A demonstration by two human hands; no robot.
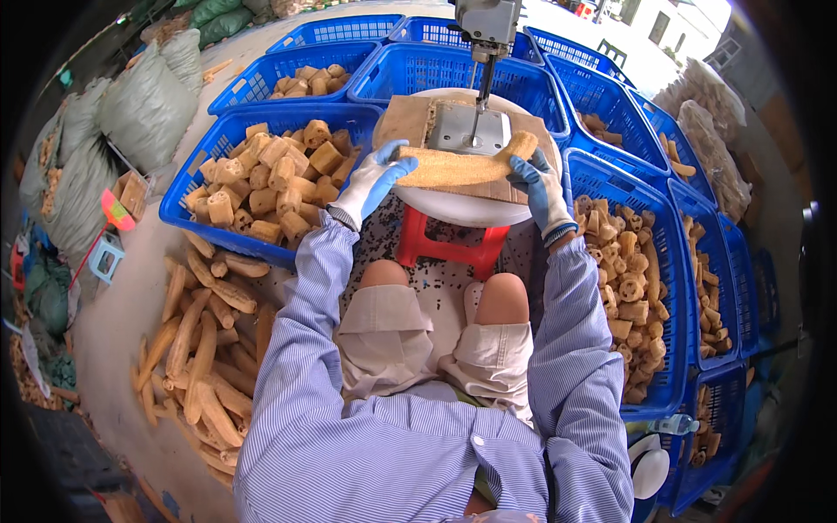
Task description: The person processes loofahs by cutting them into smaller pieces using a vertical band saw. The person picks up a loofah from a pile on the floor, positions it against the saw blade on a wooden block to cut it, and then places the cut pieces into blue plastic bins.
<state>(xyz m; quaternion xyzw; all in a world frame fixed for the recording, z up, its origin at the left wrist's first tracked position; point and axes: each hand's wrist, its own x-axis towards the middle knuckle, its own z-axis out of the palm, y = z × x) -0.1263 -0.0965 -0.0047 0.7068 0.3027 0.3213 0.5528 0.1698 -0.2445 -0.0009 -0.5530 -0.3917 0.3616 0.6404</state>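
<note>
A long, tan dried loofah (453, 167) lies across the front of a machine's work surface, held in both my hands. My left hand (373, 183), in a white and blue glove, is closed around its left end. The right hand (542, 185), gloved likewise, grips the other end, where a short stub (520, 146) angles upward; whether the stub is a separate piece I cannot tell. Just behind the loofah, a thin upright blade or rod of the machine (488, 30) meets a metal plate (446, 126) set on a wooden board (403, 112).
A red stool (453, 242) stands beneath the round white base (462, 209). Cut loofah pieces fill a blue basket (187, 228) at left and another blue basket (670, 383) at right. Whole loofahs (205, 349) are heaped on the floor at left. Sacks (153, 105) stand farther back.
</note>
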